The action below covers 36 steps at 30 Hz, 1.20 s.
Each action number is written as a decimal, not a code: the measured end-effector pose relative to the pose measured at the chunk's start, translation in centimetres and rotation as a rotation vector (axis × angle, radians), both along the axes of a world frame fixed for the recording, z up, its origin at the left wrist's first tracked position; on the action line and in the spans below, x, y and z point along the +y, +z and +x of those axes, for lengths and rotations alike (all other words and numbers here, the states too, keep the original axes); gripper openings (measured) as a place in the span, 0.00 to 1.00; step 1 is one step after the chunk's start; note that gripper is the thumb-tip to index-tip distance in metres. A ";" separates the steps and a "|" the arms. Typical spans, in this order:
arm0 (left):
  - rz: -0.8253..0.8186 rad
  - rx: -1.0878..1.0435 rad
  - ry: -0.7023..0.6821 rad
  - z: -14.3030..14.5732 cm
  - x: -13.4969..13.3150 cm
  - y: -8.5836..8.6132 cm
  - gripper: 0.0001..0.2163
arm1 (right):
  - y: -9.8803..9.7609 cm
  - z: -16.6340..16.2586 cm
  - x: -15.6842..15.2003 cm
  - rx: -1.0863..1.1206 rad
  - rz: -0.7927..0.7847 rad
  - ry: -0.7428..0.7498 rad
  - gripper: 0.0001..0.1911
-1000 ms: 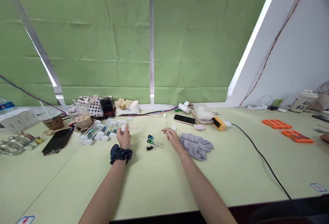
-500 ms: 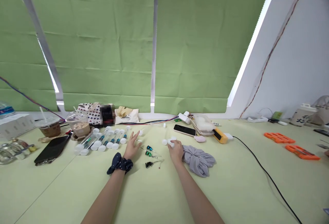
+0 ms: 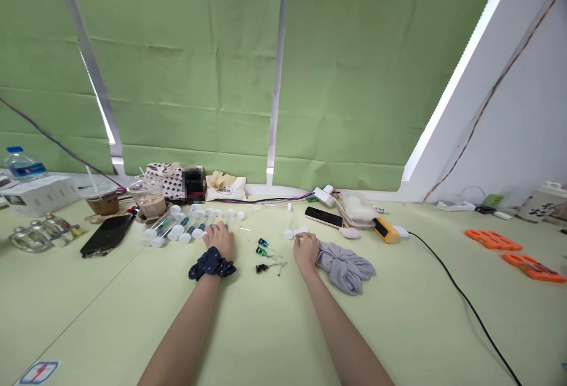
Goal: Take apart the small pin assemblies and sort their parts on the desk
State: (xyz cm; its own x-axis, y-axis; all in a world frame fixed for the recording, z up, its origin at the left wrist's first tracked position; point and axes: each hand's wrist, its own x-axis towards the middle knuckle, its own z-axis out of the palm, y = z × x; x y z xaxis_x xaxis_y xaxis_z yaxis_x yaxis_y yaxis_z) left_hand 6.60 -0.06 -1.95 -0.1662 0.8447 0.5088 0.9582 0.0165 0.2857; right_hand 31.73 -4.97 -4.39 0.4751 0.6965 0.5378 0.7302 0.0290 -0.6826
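My left hand (image 3: 220, 239), with a dark dotted scrunchie (image 3: 212, 263) at its wrist, lies at the right end of a row of clear tubes with white caps (image 3: 190, 227). Its fingers are bent but apart, and partly hide the nearest tubes. Blue or green parts show inside several tubes. My right hand (image 3: 306, 250) has its fingertips closed at a small white cap (image 3: 303, 230); another white cap (image 3: 289, 234) lies just left. Between my hands lie three small pieces with thin wire-like ends: blue (image 3: 263, 243), green (image 3: 261, 251) and black (image 3: 261, 268).
A grey cloth scrunchie (image 3: 348, 269) lies beside my right wrist. Behind it are a phone (image 3: 323, 217), a pink oval item (image 3: 349, 233) and a yellow device (image 3: 386, 230). Drink cups (image 3: 103, 200) and a black phone (image 3: 107, 235) stand left; orange frames (image 3: 493, 239) lie right.
My left hand has shifted left against the tube row, its fingers now bent down. A capped tube beside it has shifted slightly left. My right hand stays by the white caps. The camera view has shifted.
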 end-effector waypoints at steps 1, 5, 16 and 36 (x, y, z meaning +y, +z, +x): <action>-0.010 -0.021 0.005 0.0 0.0 -0.1 0.14 | 0.1 -0.1 -0.1 -0.008 -0.008 0.007 0.09; 0.020 -0.112 0.054 -0.2 0.4 -0.4 0.15 | 0.7 -0.5 -0.5 -0.008 0.022 0.078 0.09; -0.077 -0.900 -0.779 2.0 -1.6 1.8 0.13 | 1.3 -2.7 -0.1 0.680 -0.072 0.565 0.24; -0.456 -1.242 -0.641 3.1 -1.0 0.4 0.15 | 1.9 -3.1 -0.5 0.389 0.047 0.754 0.16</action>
